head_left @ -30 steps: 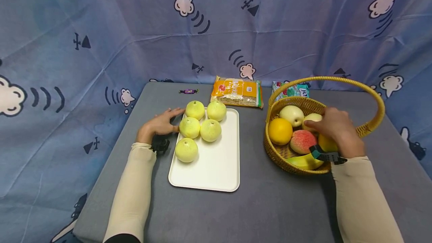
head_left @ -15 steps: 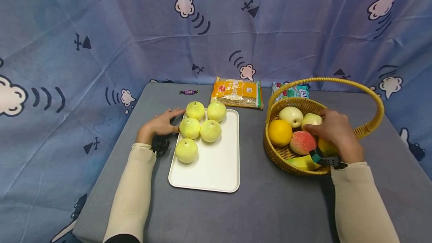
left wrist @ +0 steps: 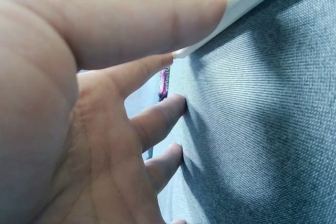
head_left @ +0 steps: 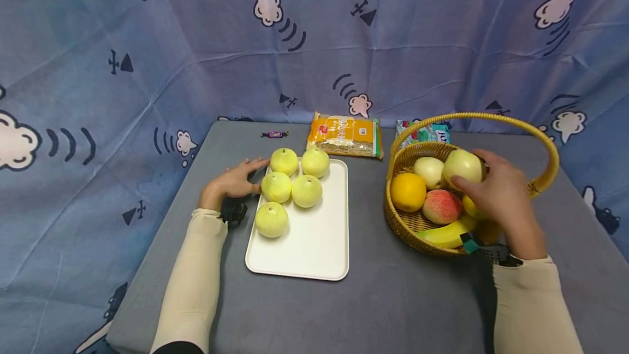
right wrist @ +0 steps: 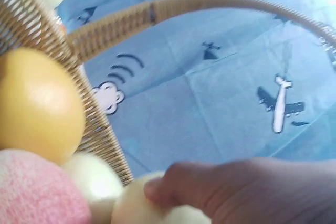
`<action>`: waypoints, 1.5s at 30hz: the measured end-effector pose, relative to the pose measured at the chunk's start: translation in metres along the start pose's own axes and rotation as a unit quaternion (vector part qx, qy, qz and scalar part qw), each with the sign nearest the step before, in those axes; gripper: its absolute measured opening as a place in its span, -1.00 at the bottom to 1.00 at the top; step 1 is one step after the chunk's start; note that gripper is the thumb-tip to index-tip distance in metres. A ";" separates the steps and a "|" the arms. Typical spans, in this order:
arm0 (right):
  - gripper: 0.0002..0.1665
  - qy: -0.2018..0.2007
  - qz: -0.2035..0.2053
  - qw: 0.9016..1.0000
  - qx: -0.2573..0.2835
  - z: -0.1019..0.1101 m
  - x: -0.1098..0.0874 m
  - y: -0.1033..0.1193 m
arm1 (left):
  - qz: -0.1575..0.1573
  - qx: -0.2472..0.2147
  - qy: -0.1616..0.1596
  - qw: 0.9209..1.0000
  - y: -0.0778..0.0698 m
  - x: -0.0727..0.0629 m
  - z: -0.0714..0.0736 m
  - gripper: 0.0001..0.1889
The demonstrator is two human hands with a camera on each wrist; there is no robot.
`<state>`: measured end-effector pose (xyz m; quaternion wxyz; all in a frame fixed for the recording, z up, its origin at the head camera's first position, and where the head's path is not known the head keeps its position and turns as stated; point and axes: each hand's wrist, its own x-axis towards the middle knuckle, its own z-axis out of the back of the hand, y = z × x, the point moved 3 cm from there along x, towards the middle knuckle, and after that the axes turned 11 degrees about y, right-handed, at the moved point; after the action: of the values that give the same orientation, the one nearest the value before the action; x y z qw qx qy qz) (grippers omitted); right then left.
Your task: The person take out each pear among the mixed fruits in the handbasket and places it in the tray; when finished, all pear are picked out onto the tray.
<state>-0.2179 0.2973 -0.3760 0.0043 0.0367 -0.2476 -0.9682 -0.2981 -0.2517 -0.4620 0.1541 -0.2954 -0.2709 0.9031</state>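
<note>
In the head view my right hand (head_left: 506, 193) grips a pale yellow-green pear (head_left: 462, 166), raised a little above the fruit in the wicker basket (head_left: 395, 223). The right wrist view shows the thumb against that pear (right wrist: 137, 205). Under and beside it in the basket lie another pale pear (head_left: 429, 171), an orange (head_left: 408, 192), a peach (head_left: 441, 207), a banana (head_left: 444, 235) and a partly hidden yellow fruit (head_left: 473, 208). My left hand (head_left: 235, 180) rests with spread fingers at the left edge of a white tray (head_left: 314, 250), which carries several round yellow-green pears (head_left: 307, 190).
An orange noodle-like packet (head_left: 345, 134) lies behind the tray, with a small purple-wrapped candy (head_left: 275, 134) to its left. A green packet (head_left: 434, 133) sits behind the basket. The basket's tall handle (head_left: 547, 152) arches over the right hand. Patterned blue cloth (head_left: 221, 26) hangs behind the grey table.
My right hand has taken hold of the pale pear in the basket and lifted it slightly, shifting toward me and to the right. The left hand stays put at the tray.
</note>
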 end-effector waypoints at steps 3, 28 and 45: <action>-0.06 -0.036 0.037 0.999 0.013 0.005 -0.011 0.005 | -0.002 -0.001 -0.001 1.000 0.000 0.000 0.000 -0.10; -0.05 0.104 0.273 0.916 0.274 -0.030 -0.055 0.081 | 0.004 -0.002 0.002 1.000 0.000 0.000 0.001 -0.09; -0.09 0.184 0.311 0.893 0.267 -0.084 -0.032 0.133 | -0.008 0.007 0.001 1.000 0.002 0.003 0.002 -0.09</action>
<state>-0.1813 0.1410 -0.3831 0.3410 0.1348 -0.4901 -0.7907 -0.3013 -0.2527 -0.4632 0.1634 -0.2928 -0.2668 0.9035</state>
